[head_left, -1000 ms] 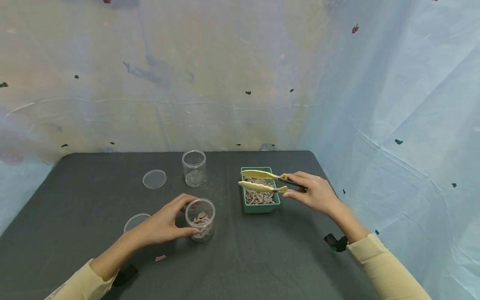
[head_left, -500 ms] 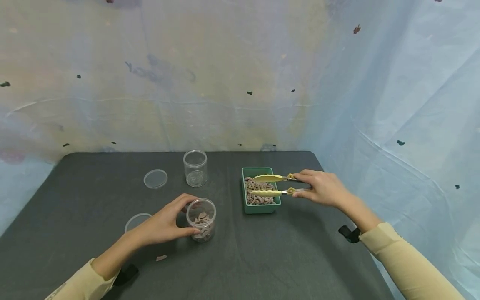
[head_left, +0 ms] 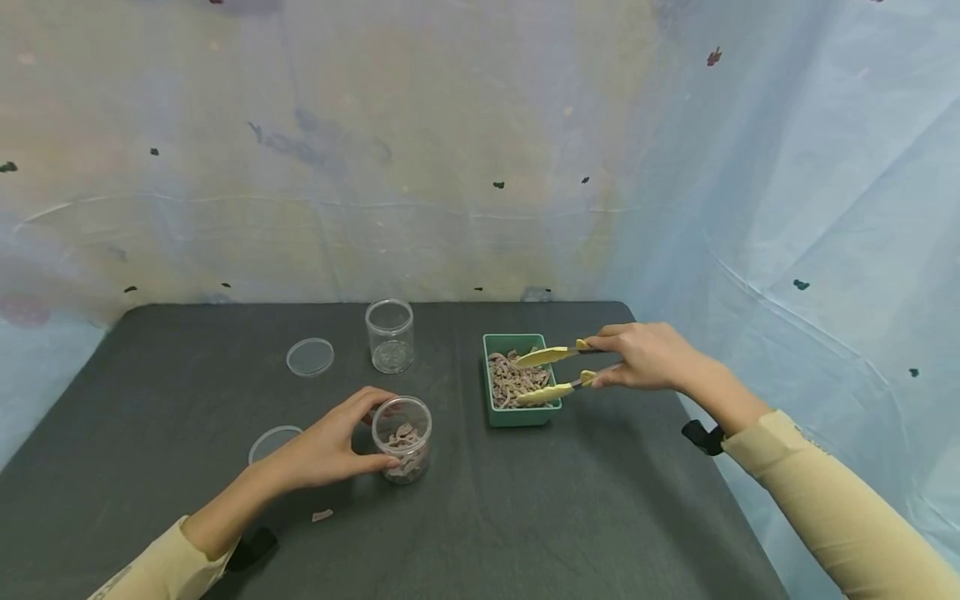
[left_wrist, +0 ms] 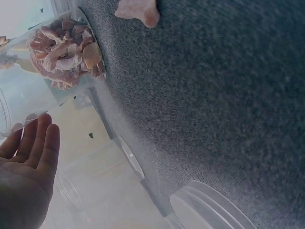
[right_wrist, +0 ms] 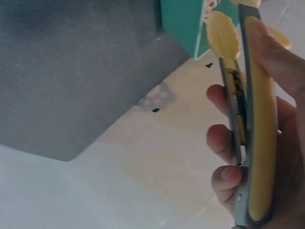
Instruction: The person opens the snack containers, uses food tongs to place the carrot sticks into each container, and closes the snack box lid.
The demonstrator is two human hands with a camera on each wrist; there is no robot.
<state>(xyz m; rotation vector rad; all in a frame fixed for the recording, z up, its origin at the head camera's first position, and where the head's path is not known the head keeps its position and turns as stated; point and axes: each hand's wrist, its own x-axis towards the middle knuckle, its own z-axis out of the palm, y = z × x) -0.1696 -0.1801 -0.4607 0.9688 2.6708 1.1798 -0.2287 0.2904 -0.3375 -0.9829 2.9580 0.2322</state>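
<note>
My left hand point(head_left: 330, 450) holds a clear plastic jar point(head_left: 422, 442) upright on the table, thumb at the near side and fingers behind. Brownish-pink dried strips point(left_wrist: 62, 52) fill its lower part. My right hand point(head_left: 648, 357) grips a pair of yellow-tipped tongs point(head_left: 547, 393), their handle point(right_wrist: 262, 124) plain in the right wrist view. Spread apart, the tongs' tips hover over a green rectangular container point(head_left: 522, 418) with similar strips point(head_left: 506, 379) inside. Nothing is visible between the tips.
Behind the held jar stands a second, empty clear jar point(head_left: 391, 337). One clear lid point(head_left: 310, 357) lies left of it; another lid point(head_left: 272, 442) is partly behind my left forearm. A loose strip point(head_left: 322, 516) lies on the dark table point(head_left: 480, 533). Plastic sheeting hangs behind and right.
The tongs have shifted right over the green container and their tips have spread wider. My right hand moved right and slightly away. The left hand and jar stay put.
</note>
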